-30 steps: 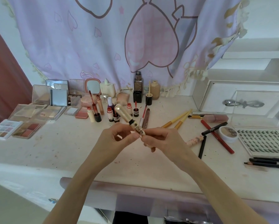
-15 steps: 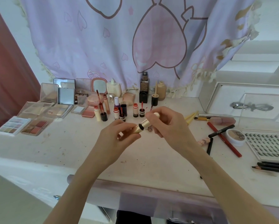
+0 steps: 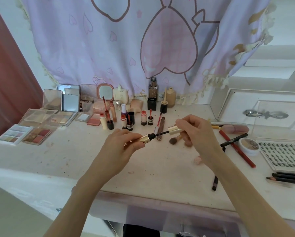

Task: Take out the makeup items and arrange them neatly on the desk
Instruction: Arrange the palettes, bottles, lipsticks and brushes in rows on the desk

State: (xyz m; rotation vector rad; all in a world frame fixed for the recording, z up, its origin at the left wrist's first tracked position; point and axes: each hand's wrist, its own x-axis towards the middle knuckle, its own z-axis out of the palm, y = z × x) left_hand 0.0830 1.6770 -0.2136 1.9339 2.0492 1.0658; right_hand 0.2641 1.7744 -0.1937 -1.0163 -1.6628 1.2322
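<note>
Now: gold mascara tube (image 3: 144, 138) pinched in my left hand (image 3: 116, 147), held above the desk (image 3: 61, 156) centre. My right hand (image 3: 197, 134) grips its gold cap (image 3: 174, 130), black wand (image 3: 162, 133) partly drawn out between them. Brush (image 3: 175, 140) lies just beyond; lip tints (image 3: 126, 119) stand farther, palettes (image 3: 37, 136) far left, lash tray (image 3: 287, 153) right.

Both bare forearms rise from frame bottom, converging mid-frame. Left hand (image 3: 116, 147) center-left, fingers (image 3: 134, 145) curled, gripping a gold tube (image 3: 146, 138). Right hand (image 3: 197, 132) center-right, fingers pinching a gold cap (image 3: 174, 130), wrist bent.
</note>
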